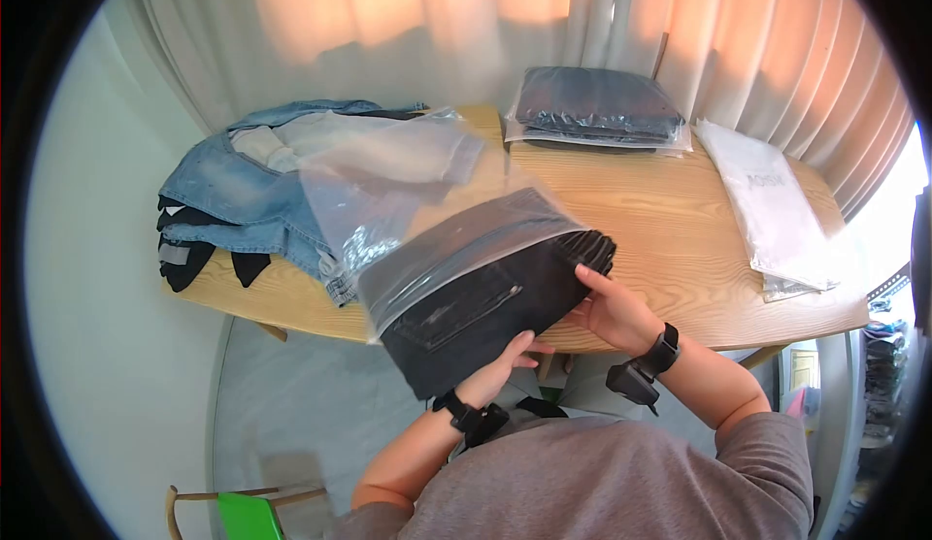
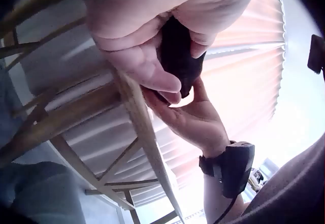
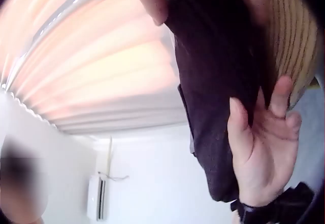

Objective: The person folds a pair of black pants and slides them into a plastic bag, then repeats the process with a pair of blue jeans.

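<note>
A folded black pair of pants point(image 1: 476, 312) is held tilted in front of the body, over the near table edge. Its far part lies inside a clear plastic bag point(image 1: 364, 244); the near part sticks out of the bag's mouth. My left hand point(image 1: 493, 373) grips the near edge, thumb on top, fingers underneath. At the right end, my right hand point(image 1: 621, 315) pinches the fold between thumb and fingers. In the left wrist view, the dark cloth point(image 2: 180, 51) sits between the left thumb and fingers. The right wrist view shows the pants point(image 3: 216, 77) edge-on between both hands.
Blue jeans point(image 1: 218, 181) and other clothes are heaped on the table's left side. Bagged dark garments point(image 1: 597, 103) are stacked at the back, and a white bagged item point(image 1: 767, 200) lies on the right. A green chair point(image 1: 248, 516) stands at lower left.
</note>
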`<act>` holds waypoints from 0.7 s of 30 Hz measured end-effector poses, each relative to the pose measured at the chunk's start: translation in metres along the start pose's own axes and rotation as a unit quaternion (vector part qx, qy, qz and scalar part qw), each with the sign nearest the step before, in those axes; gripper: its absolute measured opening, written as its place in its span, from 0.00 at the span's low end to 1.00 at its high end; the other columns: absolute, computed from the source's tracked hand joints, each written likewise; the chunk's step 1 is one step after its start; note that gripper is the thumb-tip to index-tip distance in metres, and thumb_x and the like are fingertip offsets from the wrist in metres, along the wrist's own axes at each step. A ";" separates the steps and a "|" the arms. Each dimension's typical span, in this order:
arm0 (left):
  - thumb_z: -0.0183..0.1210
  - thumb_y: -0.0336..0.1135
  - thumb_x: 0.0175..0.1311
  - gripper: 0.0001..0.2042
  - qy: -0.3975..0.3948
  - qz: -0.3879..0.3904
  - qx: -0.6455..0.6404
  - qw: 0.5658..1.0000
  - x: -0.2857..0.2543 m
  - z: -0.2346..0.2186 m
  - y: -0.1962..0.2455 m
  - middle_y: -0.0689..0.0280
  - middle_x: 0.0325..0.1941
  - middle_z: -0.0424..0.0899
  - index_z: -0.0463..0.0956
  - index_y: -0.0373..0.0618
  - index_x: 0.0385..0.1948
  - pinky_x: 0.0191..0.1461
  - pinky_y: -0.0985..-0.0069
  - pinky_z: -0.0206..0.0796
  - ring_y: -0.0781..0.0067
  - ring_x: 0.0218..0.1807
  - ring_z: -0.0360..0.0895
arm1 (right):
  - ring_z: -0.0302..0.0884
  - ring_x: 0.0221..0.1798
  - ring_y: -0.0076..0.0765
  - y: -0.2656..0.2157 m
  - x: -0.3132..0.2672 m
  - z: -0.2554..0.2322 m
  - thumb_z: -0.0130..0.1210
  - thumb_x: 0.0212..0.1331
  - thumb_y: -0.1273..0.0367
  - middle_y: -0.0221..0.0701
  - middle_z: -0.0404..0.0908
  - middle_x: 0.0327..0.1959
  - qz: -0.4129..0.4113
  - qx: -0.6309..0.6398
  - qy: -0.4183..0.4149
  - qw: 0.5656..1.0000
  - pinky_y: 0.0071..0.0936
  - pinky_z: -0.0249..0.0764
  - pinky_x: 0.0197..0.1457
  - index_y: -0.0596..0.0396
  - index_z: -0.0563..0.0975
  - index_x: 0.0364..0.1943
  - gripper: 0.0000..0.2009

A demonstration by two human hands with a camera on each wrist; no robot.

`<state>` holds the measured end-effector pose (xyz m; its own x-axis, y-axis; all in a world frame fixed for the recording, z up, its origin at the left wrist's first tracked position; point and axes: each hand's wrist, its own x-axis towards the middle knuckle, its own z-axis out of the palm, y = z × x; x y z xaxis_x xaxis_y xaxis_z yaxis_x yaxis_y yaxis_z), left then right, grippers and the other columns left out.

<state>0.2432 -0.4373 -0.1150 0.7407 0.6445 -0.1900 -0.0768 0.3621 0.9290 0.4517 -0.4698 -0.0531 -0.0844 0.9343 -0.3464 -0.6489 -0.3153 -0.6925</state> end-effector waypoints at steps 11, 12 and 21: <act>0.55 0.35 0.64 0.08 -0.169 -0.085 0.166 0.968 -0.067 -0.036 0.066 0.69 0.28 0.81 0.78 0.40 0.35 0.30 0.87 0.66 0.84 0.29 0.76 | 0.69 0.57 0.38 0.020 0.002 -0.010 0.51 0.63 0.63 0.34 0.73 0.54 0.017 0.158 -0.014 0.987 0.39 0.63 0.63 0.54 0.68 0.54 0.18; 0.54 0.37 0.65 0.08 -0.133 -0.070 0.171 0.974 -0.081 -0.056 0.069 0.72 0.25 0.79 0.77 0.44 0.32 0.24 0.88 0.62 0.86 0.26 0.76 | 0.69 0.57 0.38 0.021 0.002 -0.002 0.51 0.63 0.63 0.34 0.73 0.54 0.023 0.154 -0.018 0.988 0.39 0.63 0.63 0.54 0.68 0.54 0.18; 0.48 0.45 0.68 0.16 0.342 0.037 0.148 0.927 -0.045 -0.135 0.057 0.73 0.16 0.68 0.71 0.42 0.25 0.21 0.83 0.53 0.85 0.17 0.62 | 0.71 0.56 0.38 0.034 0.025 0.020 0.49 0.64 0.67 0.35 0.74 0.54 0.023 0.127 0.035 0.991 0.37 0.68 0.60 0.56 0.69 0.53 0.15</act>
<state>0.1152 -0.3545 -0.0960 0.1360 0.9733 -0.1847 0.1504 0.1640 0.9749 0.4125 -0.4535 -0.0730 -0.0711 0.9037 -0.4222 -0.8163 -0.2960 -0.4961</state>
